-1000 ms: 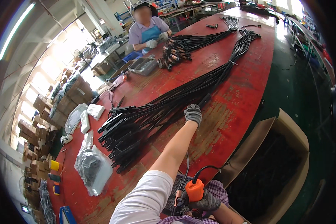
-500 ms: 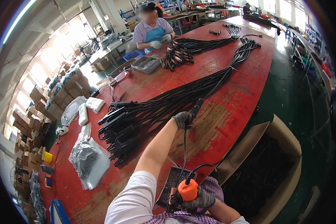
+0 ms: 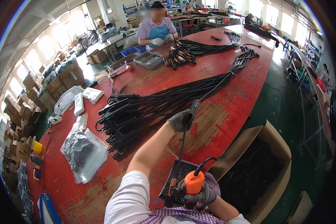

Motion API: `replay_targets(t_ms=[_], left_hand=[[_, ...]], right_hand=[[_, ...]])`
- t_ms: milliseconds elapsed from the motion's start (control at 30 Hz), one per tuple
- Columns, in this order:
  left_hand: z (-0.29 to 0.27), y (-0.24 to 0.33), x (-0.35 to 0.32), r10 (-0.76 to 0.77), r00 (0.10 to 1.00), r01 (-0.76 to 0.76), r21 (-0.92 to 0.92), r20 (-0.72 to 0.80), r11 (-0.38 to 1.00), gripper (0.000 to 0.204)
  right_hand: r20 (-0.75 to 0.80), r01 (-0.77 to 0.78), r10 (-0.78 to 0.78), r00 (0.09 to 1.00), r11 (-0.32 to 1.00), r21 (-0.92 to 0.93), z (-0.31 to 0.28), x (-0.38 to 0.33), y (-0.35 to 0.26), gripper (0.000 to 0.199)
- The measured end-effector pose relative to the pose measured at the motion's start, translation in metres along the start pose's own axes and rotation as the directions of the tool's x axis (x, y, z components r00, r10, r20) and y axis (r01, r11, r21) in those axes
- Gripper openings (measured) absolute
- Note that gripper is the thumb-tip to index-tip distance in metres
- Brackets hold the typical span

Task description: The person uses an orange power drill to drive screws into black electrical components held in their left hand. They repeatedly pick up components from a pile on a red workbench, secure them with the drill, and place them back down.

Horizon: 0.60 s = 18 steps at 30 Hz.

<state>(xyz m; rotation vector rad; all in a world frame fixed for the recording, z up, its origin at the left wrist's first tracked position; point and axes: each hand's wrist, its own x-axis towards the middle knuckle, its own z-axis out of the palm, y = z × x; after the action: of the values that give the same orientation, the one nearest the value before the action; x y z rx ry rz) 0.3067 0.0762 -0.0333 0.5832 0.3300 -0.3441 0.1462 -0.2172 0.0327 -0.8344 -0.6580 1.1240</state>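
Note:
My left hand (image 3: 180,121) is closed around a slim black plastic housing (image 3: 193,108) over the red table. From it a black cable (image 3: 182,147) hangs down toward a copper-coloured piece (image 3: 173,183) close to my right hand. My right hand (image 3: 203,195), in a grey glove, grips an orange-bodied power tool (image 3: 194,182) with a black cord; its working end is hidden. Beneath them sits a tray of small dark metal parts (image 3: 183,170). Beyond my left hand lies a tied bundle of black cables (image 3: 209,83), its black housings (image 3: 119,117) heaped at the left end.
A cardboard box (image 3: 283,149) of dark items stands at the right. Clear plastic bags (image 3: 86,156) lie on the red table (image 3: 212,123) at left. Across it, a gloved co-worker (image 3: 157,28) works beside a second cable bundle (image 3: 209,48) and a grey bin (image 3: 148,59).
The view has shifted slightly. My right hand and the orange tool appear a little higher and further right. My left hand keeps its hold, and the black housing stands slightly more upright.

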Motion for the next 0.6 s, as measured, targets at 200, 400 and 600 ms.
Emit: replay_targets(t_ms=[200, 400, 600], left_hand=[[0.000, -0.075, -0.131, 0.075, 0.994, -0.081, 0.070, 0.083, 0.994, 0.019], [0.020, -0.155, -0.217, 0.121, 0.874, -0.106, 0.059, -0.471, 0.993, 0.025], [0.015, -0.149, -0.250, 0.066, 0.988, -0.125, -0.477, -0.138, 0.870, 0.045]], right_hand=[[-0.076, -0.062, 0.084, 0.994, 0.966, 0.250, -0.014, 0.022, 0.012, 0.038], [-0.223, -0.138, 0.182, 0.958, 0.970, 0.199, -0.015, 0.069, 0.038, 0.029], [-0.317, -0.149, 0.185, 0.930, 0.980, 0.135, -0.004, 0.061, 0.033, 0.027]])
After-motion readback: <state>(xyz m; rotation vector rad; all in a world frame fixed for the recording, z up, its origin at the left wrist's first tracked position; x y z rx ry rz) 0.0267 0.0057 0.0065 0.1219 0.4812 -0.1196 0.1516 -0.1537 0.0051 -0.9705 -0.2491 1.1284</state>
